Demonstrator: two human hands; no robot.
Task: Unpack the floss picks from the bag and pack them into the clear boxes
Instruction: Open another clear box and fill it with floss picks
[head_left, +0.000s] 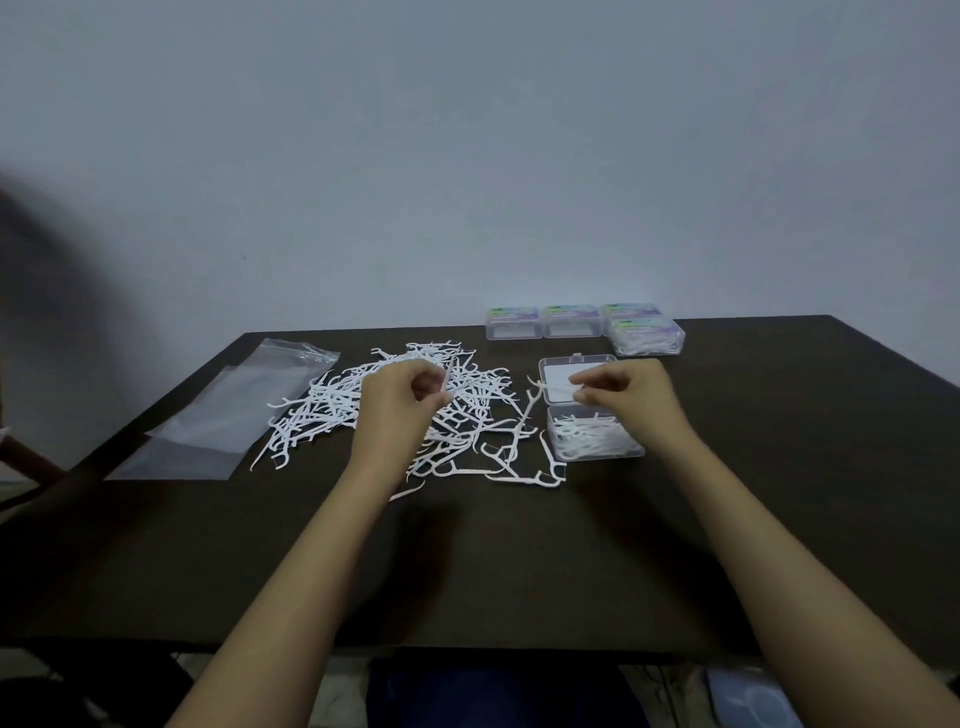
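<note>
Pinching a floss pick, our left hand hovers over the pile left of the open box; what our right hand grasps above it, we cannot tell. Tangled picks may snag and scatter.

A plain indoor room, probably in a home rather than a workshop or shop. A dark wood-look desk stands against a bare, pale painted wall filling the upper frame. Patterned floor shows along the bottom edge, with a brown wooden furniture piece at the left edge.
</note>
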